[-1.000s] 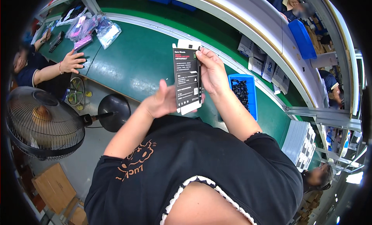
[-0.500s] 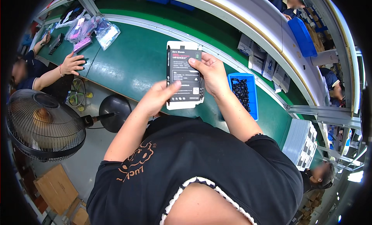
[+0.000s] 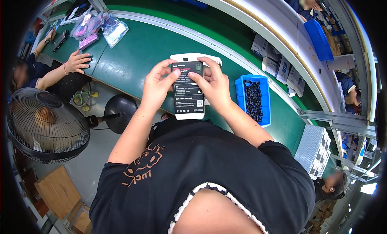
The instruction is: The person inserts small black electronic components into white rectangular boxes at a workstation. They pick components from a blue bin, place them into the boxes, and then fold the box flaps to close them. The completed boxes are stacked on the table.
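A slim black-and-white cardboard box (image 3: 188, 97) with small print is held upright in front of my chest, above the bench edge. White flaps stick out past its top and bottom ends. My left hand (image 3: 158, 85) grips the upper left side, thumb lying on the printed face. On the opposite side my right hand (image 3: 213, 86) pinches the box, its thumb also on the front and its index finger at the top flap. What the fingers do behind the box is hidden.
A blue bin (image 3: 264, 109) of small black parts stands on the green bench (image 3: 129, 52) at right. Bagged items (image 3: 115, 32) lie at far left, near a co-worker's hand (image 3: 76, 63). A fan (image 3: 48, 125) is on the left; stacked pale sheets (image 3: 310, 147) are at right.
The box has come slightly lower and closer to me. My left hand has slid up from its lower left side to the upper left, and both thumbs now sit near the top.
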A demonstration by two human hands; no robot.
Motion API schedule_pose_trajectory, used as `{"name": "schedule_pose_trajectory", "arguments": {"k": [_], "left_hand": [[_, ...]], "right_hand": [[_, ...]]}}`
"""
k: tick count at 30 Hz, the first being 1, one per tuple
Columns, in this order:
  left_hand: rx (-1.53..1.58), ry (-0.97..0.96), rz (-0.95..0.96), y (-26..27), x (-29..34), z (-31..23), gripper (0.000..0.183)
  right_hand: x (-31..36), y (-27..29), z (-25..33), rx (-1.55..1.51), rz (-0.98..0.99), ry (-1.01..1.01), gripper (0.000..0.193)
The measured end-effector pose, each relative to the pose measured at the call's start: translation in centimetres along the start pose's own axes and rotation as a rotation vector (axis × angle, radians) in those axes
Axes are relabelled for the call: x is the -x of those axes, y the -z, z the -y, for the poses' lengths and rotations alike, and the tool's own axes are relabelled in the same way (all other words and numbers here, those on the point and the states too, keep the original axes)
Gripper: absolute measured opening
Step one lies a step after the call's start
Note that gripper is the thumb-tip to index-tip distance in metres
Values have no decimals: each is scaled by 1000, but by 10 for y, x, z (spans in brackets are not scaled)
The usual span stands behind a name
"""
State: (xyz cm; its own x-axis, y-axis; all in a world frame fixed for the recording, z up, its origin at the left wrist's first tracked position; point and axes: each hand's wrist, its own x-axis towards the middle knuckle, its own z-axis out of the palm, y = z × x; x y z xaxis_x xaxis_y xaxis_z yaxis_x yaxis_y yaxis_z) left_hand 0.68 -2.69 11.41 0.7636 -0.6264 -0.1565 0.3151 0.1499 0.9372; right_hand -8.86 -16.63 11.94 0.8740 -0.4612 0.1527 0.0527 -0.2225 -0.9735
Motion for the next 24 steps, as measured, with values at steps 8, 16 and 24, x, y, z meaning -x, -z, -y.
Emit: {"name": "schedule_pose_trajectory", "arguments": {"k": [8,16,24], "left_hand": [[1,87,51,3,5,8,26],[10,-107,100,-12,-6,-8,28],[-260,-253,306,-11,-14,-21,22]], "right_hand": [[-1,8,2,-412,5,-247,22],[-8,20,23,312,47,345,42],[-37,41,32,-220,416,-364,37]]}}
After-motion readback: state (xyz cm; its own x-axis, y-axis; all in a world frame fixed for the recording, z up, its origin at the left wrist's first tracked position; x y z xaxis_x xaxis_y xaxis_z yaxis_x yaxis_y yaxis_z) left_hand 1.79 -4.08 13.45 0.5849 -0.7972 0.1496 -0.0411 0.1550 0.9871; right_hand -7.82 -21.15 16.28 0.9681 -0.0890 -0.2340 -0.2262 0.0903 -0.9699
